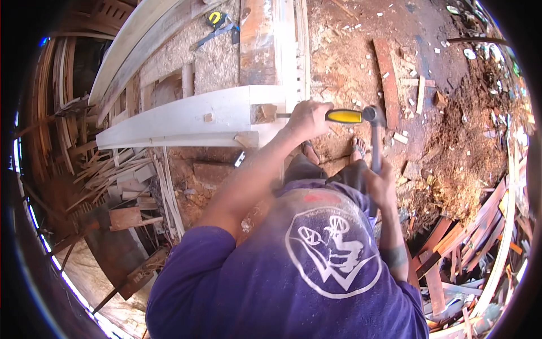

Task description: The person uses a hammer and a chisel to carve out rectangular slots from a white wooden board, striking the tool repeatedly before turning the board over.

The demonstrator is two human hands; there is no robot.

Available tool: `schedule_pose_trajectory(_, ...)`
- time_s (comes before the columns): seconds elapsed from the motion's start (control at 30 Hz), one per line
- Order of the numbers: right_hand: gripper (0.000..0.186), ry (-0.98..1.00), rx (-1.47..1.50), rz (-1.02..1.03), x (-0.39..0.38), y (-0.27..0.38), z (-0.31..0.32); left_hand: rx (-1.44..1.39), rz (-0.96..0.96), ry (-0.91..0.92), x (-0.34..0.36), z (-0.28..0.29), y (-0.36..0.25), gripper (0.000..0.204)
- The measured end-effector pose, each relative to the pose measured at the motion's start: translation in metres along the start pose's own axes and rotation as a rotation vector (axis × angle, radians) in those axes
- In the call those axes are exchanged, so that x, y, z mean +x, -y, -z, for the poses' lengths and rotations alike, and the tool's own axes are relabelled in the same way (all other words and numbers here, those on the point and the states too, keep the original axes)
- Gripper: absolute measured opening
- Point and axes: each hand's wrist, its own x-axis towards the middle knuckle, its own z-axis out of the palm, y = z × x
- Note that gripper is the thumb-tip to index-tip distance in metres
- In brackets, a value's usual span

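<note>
My left hand (307, 118) is closed on a chisel with a yellow and black handle (344, 116), held horizontally at a cutout near the right end of a long pale wooden board (175, 118); the chisel's shaft points left into that cutout (263, 113). In my right hand (380, 182) is a hammer, gripped by its grey handle (376, 147), its head (372, 114) at the butt end of the chisel. Small wood blocks lie on the board, one at its middle (208, 117).
Curved planks (127, 42) and a yellow tape measure (214, 20) lie beyond the board. Stacked timber (62, 101) stands on the left, with offcuts (132, 183) below it. A reddish plank (385, 79) and shavings cover the ground beside my feet (357, 148). Jumbled scrap (451, 260) fills the lower right.
</note>
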Motion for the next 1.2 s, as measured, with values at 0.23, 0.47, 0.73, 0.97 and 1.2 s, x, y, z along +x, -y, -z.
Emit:
schedule_pose_trajectory(0.23, 0.009, -0.696, 0.518, 0.428, 0.019, -0.033, 0.072, 0.007, -0.002, -0.041, 0.003, 0.002, 0.003, 0.029)
schedule_pose_trajectory(0.47, 0.015, -0.126, 0.12, 0.102, 0.018, -0.014, 0.015, 0.094, -0.007, -0.009, -0.001, 0.007, 0.009, 0.018)
schedule_pose_trajectory(0.73, 0.012, -0.426, -0.128, 0.566, 0.042, -0.088, -0.023, 0.112, -0.035, 0.0, 0.002, 0.007, 0.008, 0.02)
schedule_pose_trajectory(0.97, 0.009, -0.523, 0.508, 0.205, 0.023, -0.018, 0.059, 0.145, -0.036, -0.006, -0.005, 0.001, 0.022, 0.019)
schedule_pose_trajectory(1.2, 0.029, -0.346, -0.272, 0.42, 0.031, -0.066, -0.042, 0.16, 0.04, 0.065, -0.006, 0.005, 0.02, 0.02)
